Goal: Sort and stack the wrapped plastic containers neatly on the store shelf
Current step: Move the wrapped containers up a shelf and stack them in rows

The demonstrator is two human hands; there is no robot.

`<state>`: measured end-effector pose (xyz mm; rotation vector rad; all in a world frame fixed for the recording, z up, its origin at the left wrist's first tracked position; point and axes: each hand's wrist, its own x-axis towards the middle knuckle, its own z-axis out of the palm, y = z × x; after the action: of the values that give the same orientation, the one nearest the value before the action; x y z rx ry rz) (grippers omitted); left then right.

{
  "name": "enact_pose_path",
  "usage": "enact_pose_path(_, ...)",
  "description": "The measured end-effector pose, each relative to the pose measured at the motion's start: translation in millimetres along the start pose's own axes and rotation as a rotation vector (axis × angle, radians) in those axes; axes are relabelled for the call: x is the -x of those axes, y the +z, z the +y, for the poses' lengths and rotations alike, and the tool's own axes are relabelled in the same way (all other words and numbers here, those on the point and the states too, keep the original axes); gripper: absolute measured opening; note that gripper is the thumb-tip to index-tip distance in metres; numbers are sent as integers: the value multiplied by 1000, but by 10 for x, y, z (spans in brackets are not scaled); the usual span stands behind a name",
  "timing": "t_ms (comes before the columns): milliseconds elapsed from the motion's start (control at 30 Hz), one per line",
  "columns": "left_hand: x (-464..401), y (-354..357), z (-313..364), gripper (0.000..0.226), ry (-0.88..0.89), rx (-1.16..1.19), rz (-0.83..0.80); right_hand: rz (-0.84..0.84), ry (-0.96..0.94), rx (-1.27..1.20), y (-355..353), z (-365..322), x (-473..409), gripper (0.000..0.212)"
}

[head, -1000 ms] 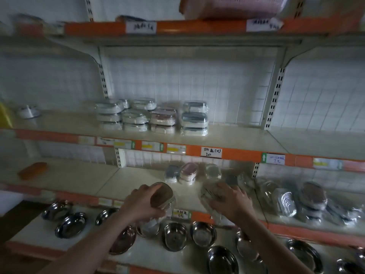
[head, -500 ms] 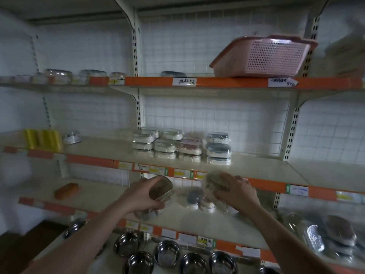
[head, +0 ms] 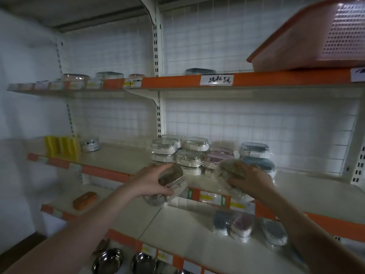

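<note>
My left hand (head: 151, 181) grips a wrapped container with a brown lid (head: 171, 177), tilted, in front of the middle shelf's edge. My right hand (head: 249, 179) holds a second wrapped container (head: 230, 169) just above the middle shelf (head: 122, 161), close to the stacks. Stacks of wrapped containers (head: 192, 155) stand at the back of that shelf, white ones to the left, pink and blue ones to the right. More wrapped containers (head: 234, 223) lie loose on the shelf below.
Yellow items (head: 61, 145) and a small white object (head: 90, 144) stand at the middle shelf's left. A pink basket (head: 316, 36) sits on the top shelf. An orange box (head: 85, 199) lies on the lower shelf. Steel bowls (head: 108, 261) fill the bottom shelf.
Both hands have risen from the lower shelf to the middle shelf's level, each carrying its container. The view has tilted upward and moved closer to the stacks.
</note>
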<state>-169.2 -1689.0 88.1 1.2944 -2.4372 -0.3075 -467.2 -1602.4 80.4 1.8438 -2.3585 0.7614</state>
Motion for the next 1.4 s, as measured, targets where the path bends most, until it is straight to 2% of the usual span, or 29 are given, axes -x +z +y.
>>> enact_pose_path(100,-320,-124,-174,91,-27,-18,0,-2,-53,-15,94,-94,-498,63)
enact_pose_path(233,-620,-257,-448,107,-91,-18,7,2,-87,-28,184,-297,-1028,64)
enact_pose_path(367,-849,-353,-757,108,-101,-31,-1,-13,-126,-10,359,-524,-1408,64)
enact_pose_path(667,-1530,-635,-1531,94,34,-10,-46,-111,-118,-23,861,-947,-2154,64)
enact_pose_path(800,-1854,-791,-1772,108,81,-20,-50,-160,-94,-14,1003,-999,-2405,67)
enact_pose_path(867,-1985,-829,-1841,107,112,-14,-47,-179,-87,6,1053,-994,-2489,70)
enact_pose_path(1000,-2186,-833,-1892,89,184,11,-46,-225,-106,34,1132,-984,-2634,70)
enact_pose_path(1200,-2446,-815,-1901,98,171,61,-64,-301,-173,-78,1147,-828,-2848,63)
enact_pose_path(1400,-2654,-742,-1823,89,210,79,-43,-376,-300,-159,1180,-723,-2938,51)
